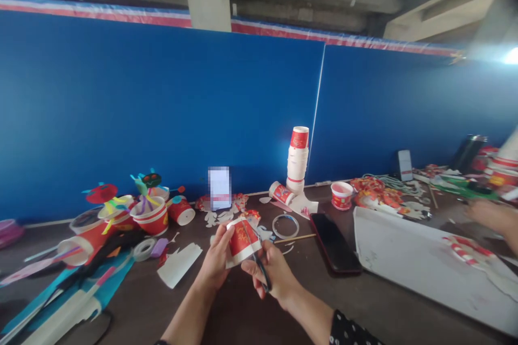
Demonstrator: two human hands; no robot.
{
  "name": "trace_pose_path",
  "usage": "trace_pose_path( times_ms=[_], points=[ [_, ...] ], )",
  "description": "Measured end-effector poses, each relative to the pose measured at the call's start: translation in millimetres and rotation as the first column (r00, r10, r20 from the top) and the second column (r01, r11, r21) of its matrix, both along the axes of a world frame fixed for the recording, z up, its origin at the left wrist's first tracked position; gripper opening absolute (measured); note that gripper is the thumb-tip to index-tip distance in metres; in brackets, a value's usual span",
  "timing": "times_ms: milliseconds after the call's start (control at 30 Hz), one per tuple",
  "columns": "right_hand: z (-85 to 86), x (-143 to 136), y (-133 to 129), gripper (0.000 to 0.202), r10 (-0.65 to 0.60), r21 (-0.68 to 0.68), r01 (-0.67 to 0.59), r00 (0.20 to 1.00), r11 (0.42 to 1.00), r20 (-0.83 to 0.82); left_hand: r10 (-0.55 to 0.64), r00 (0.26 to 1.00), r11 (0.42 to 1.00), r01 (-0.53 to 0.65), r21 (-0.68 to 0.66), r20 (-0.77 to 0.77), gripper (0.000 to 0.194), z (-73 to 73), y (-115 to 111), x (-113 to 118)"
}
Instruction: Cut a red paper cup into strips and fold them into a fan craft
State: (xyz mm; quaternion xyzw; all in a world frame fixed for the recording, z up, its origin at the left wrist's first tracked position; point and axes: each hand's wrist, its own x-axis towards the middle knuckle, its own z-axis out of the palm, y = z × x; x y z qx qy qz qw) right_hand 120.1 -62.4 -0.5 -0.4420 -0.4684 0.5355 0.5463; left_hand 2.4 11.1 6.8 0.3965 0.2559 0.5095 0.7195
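Observation:
In the middle of the head view, my left hand (pixel 216 260) grips the left edge of a red and white paper cup (pixel 243 240). The cup's printed side faces me, with a pale rim along its lower edge. My right hand (pixel 272 269) is closed around dark-handled scissors (pixel 264 275). The scissor blades reach up across the right part of the cup; whether they are cutting cannot be made out. Just beyond my hands lie a roll of clear tape (pixel 285 226) and a thin wooden stick (pixel 297 237).
A black phone (pixel 335 242) and a white board (pixel 424 264) lie to the right. Behind stands a tall stack of paper cups (pixel 298 161). Decorated cups (pixel 149 218) and paper scraps (pixel 180 265) crowd the left. A co-worker's hand (pixel 485 215) shows at far right.

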Motion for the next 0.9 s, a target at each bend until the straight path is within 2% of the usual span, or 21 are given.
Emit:
trace_pose_path(
  times_ms=[533,900],
  points=[
    [8.8,-0.7,-4.2,0.053,-0.027,-0.030,0.028,0.999,0.999,0.043,0.007,0.999,1.000,-0.006,0.012,-0.052,0.040,4.5,-3.0,-0.3],
    [2.5,-2.2,-1.7,0.057,-0.038,-0.047,0.039,0.999,0.998,0.019,-0.016,0.995,0.999,0.020,0.046,-0.094,0.036,0.2,0.3,-1.5]
  ],
)
